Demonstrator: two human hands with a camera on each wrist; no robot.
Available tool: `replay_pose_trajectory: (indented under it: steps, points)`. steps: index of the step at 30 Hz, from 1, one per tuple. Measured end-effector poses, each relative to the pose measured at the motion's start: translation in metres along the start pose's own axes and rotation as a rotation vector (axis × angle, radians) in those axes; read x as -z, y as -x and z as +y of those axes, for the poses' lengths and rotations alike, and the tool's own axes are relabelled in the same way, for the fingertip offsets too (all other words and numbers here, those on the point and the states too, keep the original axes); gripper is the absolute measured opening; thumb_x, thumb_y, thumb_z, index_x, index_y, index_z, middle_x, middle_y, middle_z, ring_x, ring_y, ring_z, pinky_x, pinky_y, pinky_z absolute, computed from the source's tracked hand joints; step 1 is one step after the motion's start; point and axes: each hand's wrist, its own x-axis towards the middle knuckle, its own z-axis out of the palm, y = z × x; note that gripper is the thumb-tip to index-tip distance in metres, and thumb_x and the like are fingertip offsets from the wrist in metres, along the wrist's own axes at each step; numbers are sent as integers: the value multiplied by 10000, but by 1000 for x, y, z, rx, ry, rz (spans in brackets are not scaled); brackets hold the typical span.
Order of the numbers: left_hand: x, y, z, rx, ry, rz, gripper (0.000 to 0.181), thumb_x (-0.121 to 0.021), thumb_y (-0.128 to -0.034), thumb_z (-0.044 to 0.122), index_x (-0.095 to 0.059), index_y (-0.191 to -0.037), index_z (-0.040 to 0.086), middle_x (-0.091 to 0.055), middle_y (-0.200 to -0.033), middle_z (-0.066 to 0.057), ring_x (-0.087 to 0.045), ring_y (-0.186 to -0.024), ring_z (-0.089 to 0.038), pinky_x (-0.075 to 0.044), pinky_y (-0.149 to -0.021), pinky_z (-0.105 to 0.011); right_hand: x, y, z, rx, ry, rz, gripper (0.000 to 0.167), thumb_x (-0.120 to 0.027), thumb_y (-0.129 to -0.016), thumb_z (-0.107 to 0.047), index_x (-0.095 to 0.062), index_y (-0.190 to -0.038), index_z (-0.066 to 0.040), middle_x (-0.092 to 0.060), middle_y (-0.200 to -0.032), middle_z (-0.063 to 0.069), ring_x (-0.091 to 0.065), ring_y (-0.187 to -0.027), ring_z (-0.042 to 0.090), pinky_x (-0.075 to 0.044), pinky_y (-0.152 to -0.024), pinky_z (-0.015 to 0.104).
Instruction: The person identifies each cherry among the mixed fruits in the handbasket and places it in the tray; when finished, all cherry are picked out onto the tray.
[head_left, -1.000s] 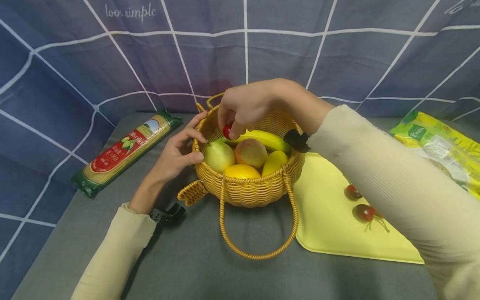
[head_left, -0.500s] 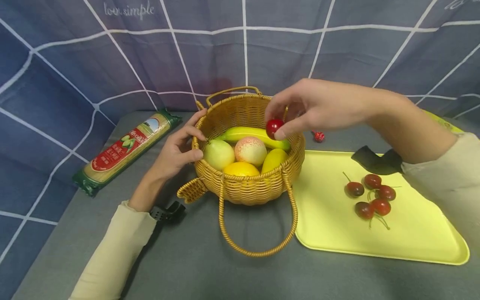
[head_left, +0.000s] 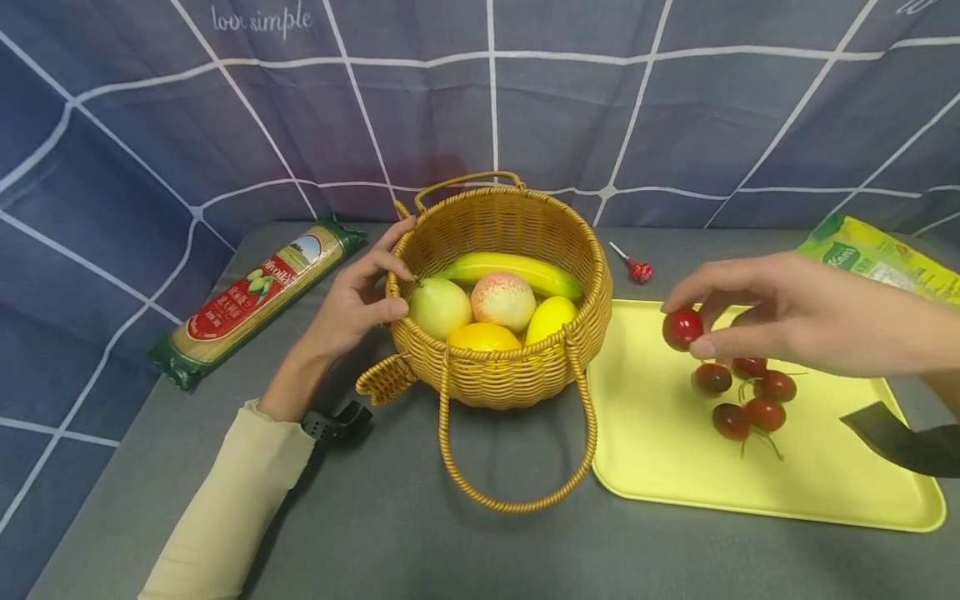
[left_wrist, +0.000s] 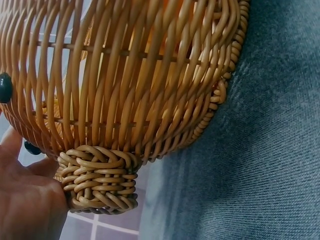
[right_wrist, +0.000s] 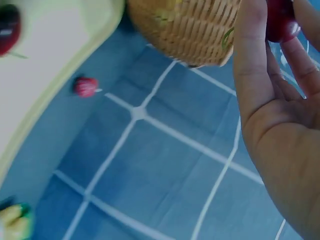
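My right hand (head_left: pixel 787 317) pinches a red cherry (head_left: pixel 683 329) between thumb and fingers, above the yellow tray (head_left: pixel 645 450). Several dark red cherries (head_left: pixel 765 413) with stems lie on that tray, just below the hand. My left hand (head_left: pixel 348 304) holds the left rim of the wicker basket (head_left: pixel 502 383), fingers over the edge. Inside the basket are a banana (head_left: pixel 517 271), a peach (head_left: pixel 504 302), a pear (head_left: pixel 440 308), an orange fruit (head_left: pixel 483 337) and a yellow fruit (head_left: pixel 551 319). In the left wrist view, the left hand sits beside a woven stub (left_wrist: pixel 100 180) on the basket's side.
A pack of spaghetti (head_left: pixel 258 296) lies left of the basket. Behind the tray is a red lollipop (head_left: pixel 639 271). A yellow-green packet (head_left: pixel 885 254) lies at the back right, and one basket handle (head_left: pixel 517 504) hangs to the front. A checked cloth (head_left: pixel 547 108) rises behind.
My right hand has lifted the cherry out of the basket and carried it right, over the tray. The left hand and basket have stayed in place.
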Motion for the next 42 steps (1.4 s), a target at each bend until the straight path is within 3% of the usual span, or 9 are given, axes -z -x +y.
replay_pose_trajectory:
  steps: [3, 5, 9, 12, 16, 25, 30, 35, 42]
  points:
    - [0, 0, 1, 3, -2, 2, 650, -810, -801, 439, -523, -985, -114, -289, -1584, -145, -224, -1461, -299, -185, -1131, -574, -12, 20, 21, -58, -12, 38, 357, -717, -908, -95, -591, -1198, -260, -688, -939, -83, -656, -688, 130, -503, -562, 292]
    - [0, 0, 3, 6, 0, 0, 575, -812, -800, 436, -572, -976, -56, -288, -1585, -142, -224, -1460, -299, -199, -1132, -557, -23, 32, 34, -87, -10, 82, 370, -729, -889, -65, -600, -1190, -237, -698, -945, -75, -664, -738, 126, -502, -575, 278]
    - [0, 0, 3, 5, 1, -2, 462, -818, -797, 425, -628, -978, 45, -287, -1585, -143, -214, -1465, -292, -202, -1138, -531, -48, 45, 53, -92, -43, 123, 334, -728, -873, -13, -618, -1152, -162, -682, -832, -64, -641, -675, 115, -494, -546, 266]
    - [2, 0, 2, 1, 0, 3, 523, -823, -793, 420, -600, -977, -16, -290, -1583, -149, -217, -1463, -293, -202, -1136, -531, -64, 46, 58, -93, 32, 142, 280, -753, -865, -58, -637, -1101, -154, -628, -753, -129, -586, -613, 59, -462, -520, 247]
    - [3, 0, 3, -1, 18, 3, 491, -826, -796, 402, -611, -977, 0, -280, -1584, -162, -211, -1463, -298, -211, -1127, -542, -78, 43, 60, -115, 225, 187, 287, -824, -807, -150, -671, -1044, -203, -568, -824, -179, -507, -670, -17, -414, -548, 224]
    - [3, 0, 5, 12, 10, -1, 403, -816, -797, 426, -646, -987, 115, -289, -1583, -149, -225, -1459, -300, -243, -1119, -523, -86, 41, 63, -124, 330, 233, 368, -866, -747, -139, -630, -1001, -262, -530, -839, -179, -452, -692, -14, -384, -567, 223]
    - [4, 0, 3, 8, 16, -3, 403, -818, -803, 408, -646, -994, 98, -274, -1590, -149, -217, -1462, -300, -260, -1115, -490, -88, 42, 64, -134, 352, 251, 393, -876, -720, -105, -619, -966, -272, -534, -841, -188, -459, -688, -18, -399, -585, 223]
    - [4, 1, 3, 19, 3, -1, 594, -813, -800, 432, -563, -1004, -67, -279, -1591, -128, -223, -1461, -297, -274, -1105, -472, -89, 44, 66, -147, 379, 239, 373, -890, -705, -126, -649, -977, -209, -537, -856, -174, -448, -670, -34, -406, -584, 245]
    - [3, 3, 3, 10, -14, 3, 521, -798, -810, 451, -609, -1019, 12, -282, -1592, -116, -220, -1462, -300, -241, -1110, -541, -91, 46, 62, -156, 348, 235, 338, -849, -757, -97, -608, -937, -253, -484, -773, -167, -435, -571, -38, -359, -557, 224]
